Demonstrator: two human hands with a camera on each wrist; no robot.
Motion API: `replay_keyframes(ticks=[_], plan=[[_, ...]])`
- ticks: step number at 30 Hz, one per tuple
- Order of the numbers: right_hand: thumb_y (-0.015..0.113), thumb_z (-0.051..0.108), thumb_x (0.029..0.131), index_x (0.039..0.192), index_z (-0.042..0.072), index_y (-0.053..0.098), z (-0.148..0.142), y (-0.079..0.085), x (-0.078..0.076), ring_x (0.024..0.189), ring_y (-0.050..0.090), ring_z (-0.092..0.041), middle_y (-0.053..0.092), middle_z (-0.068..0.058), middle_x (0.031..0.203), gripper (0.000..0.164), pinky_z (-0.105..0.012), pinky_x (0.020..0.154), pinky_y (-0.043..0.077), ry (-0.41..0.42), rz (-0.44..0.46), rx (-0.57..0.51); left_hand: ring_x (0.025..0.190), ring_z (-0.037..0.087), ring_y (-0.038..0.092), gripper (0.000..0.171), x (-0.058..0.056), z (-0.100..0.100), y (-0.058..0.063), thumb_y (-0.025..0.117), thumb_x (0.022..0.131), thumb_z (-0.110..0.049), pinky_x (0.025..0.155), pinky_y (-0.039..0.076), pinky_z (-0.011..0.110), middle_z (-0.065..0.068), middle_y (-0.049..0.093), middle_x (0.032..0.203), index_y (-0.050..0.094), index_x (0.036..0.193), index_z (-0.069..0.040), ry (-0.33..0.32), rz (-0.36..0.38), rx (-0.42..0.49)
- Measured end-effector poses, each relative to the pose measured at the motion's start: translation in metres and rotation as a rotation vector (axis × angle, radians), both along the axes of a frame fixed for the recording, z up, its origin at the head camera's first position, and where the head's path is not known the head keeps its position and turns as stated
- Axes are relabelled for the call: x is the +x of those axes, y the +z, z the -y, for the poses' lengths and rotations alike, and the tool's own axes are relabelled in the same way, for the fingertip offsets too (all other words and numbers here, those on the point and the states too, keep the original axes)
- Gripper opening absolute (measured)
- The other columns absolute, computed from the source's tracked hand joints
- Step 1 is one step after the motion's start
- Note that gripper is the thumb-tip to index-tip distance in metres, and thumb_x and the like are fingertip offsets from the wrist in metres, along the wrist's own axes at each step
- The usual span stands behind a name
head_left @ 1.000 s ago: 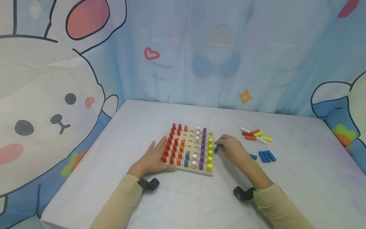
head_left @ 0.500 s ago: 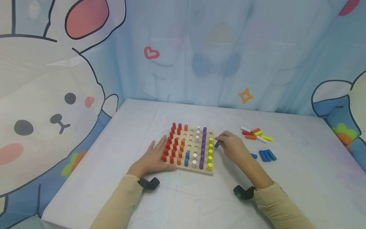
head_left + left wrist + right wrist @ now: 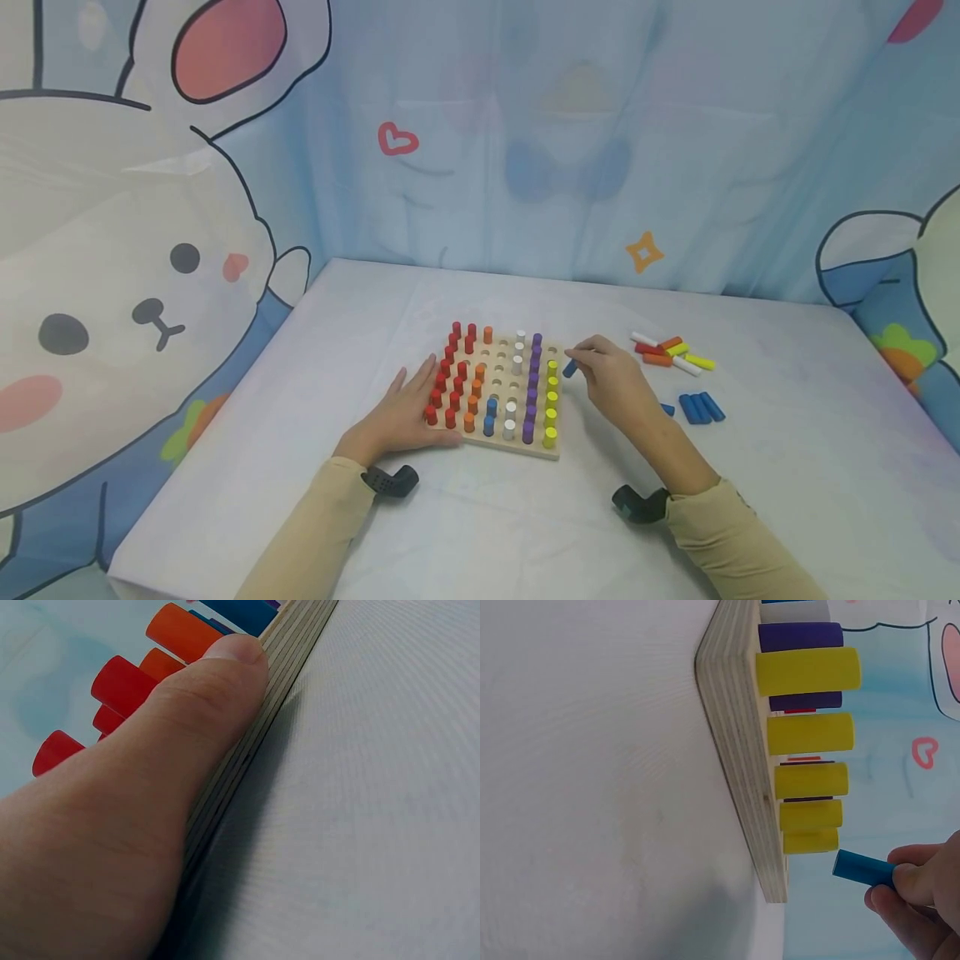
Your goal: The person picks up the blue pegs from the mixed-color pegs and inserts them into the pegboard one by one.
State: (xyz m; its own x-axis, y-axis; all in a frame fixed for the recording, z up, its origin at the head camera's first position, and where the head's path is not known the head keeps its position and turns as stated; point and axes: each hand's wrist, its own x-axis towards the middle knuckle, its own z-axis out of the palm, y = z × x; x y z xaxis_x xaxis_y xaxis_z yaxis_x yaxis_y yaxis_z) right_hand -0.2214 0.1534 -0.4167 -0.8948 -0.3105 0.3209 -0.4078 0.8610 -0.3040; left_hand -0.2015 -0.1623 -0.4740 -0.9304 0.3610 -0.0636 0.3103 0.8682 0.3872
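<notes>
A wooden pegboard [image 3: 536, 451] lies on the table with upright red, orange, blue, white, purple and yellow pegs, and some bare holes. At its near left corner rests my left hand [image 3: 401, 421], fingers spread along the left side. The left wrist view shows that thumb [image 3: 202, 697] lying against the layered front edge, beside red and orange pegs. My right hand [image 3: 613, 379] pinches a blue peg [image 3: 864, 868] between thumb and fingers. That peg is tilted and held in the air just off the board's right side, near the far end of the yellow row [image 3: 810, 780].
Right of the board lies a loose pile of white, red, orange and yellow pegs [image 3: 671, 352]. Several blue pegs [image 3: 701, 408] lie side by side nearer me, and another blue peg [image 3: 667, 409] shows partly behind the right forearm. A printed curtain [image 3: 480, 167] hangs behind the table.
My right hand has moved slightly up and away from me with the blue peg, which now tilts more. The left hand and the pegs in the board stay put.
</notes>
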Motion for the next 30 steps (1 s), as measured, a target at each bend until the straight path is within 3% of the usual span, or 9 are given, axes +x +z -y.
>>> replay_keyframes(ticks=[8, 16, 30], plan=[[0.062, 0.001, 0.089, 0.115, 0.003, 0.067, 0.002, 0.006, 0.003, 0.097, 0.064, -0.028, 0.062, -0.012, 0.107, 0.026, -0.041, 0.084, 0.057, -0.002, -0.023, -0.022, 0.149, 0.013, 0.004, 0.123, 0.000, 0.000, 0.001, 0.060, 0.066, -0.080, 0.122, -0.002, 0.042, 0.000, 0.002, 0.162, 0.005, 0.154, -0.013, -0.004, 0.005, 0.003], [0.064, 0.003, 0.089, 0.113, 0.004, 0.068, 0.008, 0.013, 0.010, 0.095, 0.065, -0.026, 0.063, -0.011, 0.105, 0.025, -0.040, 0.082, 0.057, 0.047, -0.083, -0.061, 0.149, 0.013, 0.005, 0.124, 0.000, -0.001, 0.001, 0.060, 0.066, -0.080, 0.122, -0.002, 0.042, 0.000, 0.002, 0.162, 0.005, 0.154, -0.013, 0.001, 0.008, 0.014], [0.066, 0.004, 0.088, 0.110, 0.005, 0.070, 0.021, 0.021, 0.017, 0.099, 0.064, -0.024, 0.063, -0.008, 0.106, 0.023, -0.038, 0.084, 0.057, 0.095, -0.097, -0.084, 0.149, 0.012, 0.004, 0.124, 0.001, 0.000, 0.002, 0.061, 0.066, -0.079, 0.122, -0.003, 0.041, 0.000, 0.000, 0.162, 0.004, 0.154, -0.013, -0.001, 0.012, 0.023]])
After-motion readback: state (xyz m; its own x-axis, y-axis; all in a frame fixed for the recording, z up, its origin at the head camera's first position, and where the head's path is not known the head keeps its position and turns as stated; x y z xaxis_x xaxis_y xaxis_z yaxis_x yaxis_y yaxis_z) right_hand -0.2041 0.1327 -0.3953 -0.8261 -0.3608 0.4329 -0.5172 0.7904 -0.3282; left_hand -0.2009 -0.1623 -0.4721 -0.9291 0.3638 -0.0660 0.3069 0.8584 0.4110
